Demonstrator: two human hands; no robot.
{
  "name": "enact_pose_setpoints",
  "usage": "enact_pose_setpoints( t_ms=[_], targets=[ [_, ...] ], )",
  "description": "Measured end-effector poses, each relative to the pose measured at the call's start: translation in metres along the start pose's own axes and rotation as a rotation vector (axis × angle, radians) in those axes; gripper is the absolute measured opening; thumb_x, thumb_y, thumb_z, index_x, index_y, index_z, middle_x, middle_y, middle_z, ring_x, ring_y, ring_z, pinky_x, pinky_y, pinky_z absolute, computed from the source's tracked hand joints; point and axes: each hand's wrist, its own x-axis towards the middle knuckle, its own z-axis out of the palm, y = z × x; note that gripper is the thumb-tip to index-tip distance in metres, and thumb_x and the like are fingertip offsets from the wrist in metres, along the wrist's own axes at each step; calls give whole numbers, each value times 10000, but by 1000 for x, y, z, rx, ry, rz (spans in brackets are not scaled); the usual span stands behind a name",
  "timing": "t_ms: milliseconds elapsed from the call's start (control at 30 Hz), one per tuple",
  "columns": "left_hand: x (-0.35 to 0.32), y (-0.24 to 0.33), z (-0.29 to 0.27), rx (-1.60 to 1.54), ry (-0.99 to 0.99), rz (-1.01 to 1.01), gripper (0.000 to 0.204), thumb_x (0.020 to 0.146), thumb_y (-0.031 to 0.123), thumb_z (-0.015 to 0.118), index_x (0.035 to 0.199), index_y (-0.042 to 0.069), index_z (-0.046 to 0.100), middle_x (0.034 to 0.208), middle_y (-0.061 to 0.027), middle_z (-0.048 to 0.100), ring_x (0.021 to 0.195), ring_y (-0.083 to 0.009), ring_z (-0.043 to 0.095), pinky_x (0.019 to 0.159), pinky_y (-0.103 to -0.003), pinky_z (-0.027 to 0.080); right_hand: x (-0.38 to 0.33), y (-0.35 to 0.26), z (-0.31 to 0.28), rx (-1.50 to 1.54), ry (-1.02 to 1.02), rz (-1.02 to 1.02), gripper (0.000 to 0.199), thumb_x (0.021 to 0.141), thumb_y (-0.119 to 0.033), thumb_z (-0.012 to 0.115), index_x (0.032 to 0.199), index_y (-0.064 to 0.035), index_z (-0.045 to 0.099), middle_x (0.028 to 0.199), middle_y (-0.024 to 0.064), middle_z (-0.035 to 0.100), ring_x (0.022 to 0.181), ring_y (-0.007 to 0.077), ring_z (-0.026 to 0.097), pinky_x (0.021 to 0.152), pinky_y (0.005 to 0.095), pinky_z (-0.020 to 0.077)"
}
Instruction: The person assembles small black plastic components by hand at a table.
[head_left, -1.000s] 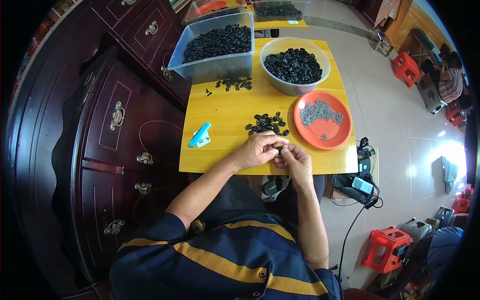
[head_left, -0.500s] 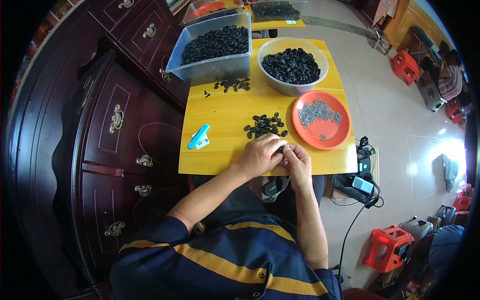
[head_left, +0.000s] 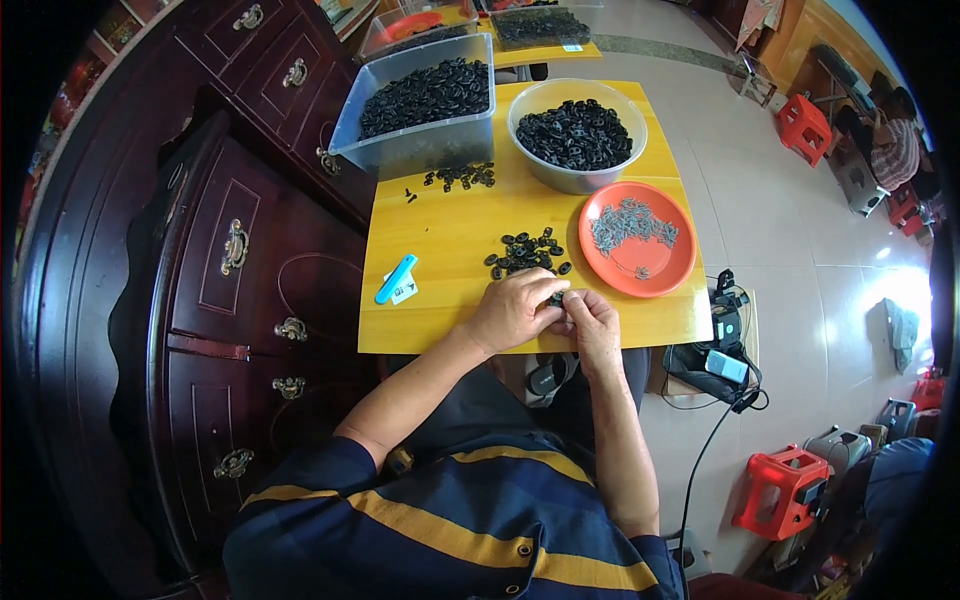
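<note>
Both hands' fingers (head_left: 556, 300) still together, pinching one small black part; clear bin (head_left: 415, 150) and bowl (head_left: 575, 175) of black rings; orange plate (head_left: 637, 240) of grey bits

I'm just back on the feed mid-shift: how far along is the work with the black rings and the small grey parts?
Done: cannot tell; no separate finished pile is visible. In hand: the left hand and right hand meet over one black piece at the table's near edge. Left: a small pile of rings, the grey parts on the orange plate, a full bowl and a clear bin of rings, so plenty remains.
</note>
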Motion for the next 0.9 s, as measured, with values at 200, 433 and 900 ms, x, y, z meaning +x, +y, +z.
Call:
enact_pose_setpoints(
  t_ms=[200, 433, 900],
  targets=[
    [-1, -4, -1, 29, 14, 17, 246, 809, 149, 743, 1016, 37, 672, 930, -109, 672, 849, -304, 673, 722, -380, 546, -1, 0, 3, -11, 4, -14, 186, 986, -176, 586, 948, -5, 649, 820, 6, 635, 707, 61, 571, 660, 223, 516],
    [1, -5, -2, 27, -5, 58, 209, 800, 141, 736, 973, 42, 674, 872, -97, 668, 817, -292, 670, 702, -382, 539, 1, 4, -1, -54, 23, -17, 183, 977, -184, 598, 926, -15, 645, 784, -1, 614, 694, 70, 574, 660, 224, 507],
    [2, -9, 1, -20, 66, 47, 190, 775, 115, 748, 929, 33, 673, 848, -102, 668, 782, -289, 670, 669, -378, 538, 1, 2, 3, -37, 40, -25, 190, 977, -190, 592, 906, -21, 640, 775, 4, 620, 672, 78, 577, 656, 225, 500]
  ],
)
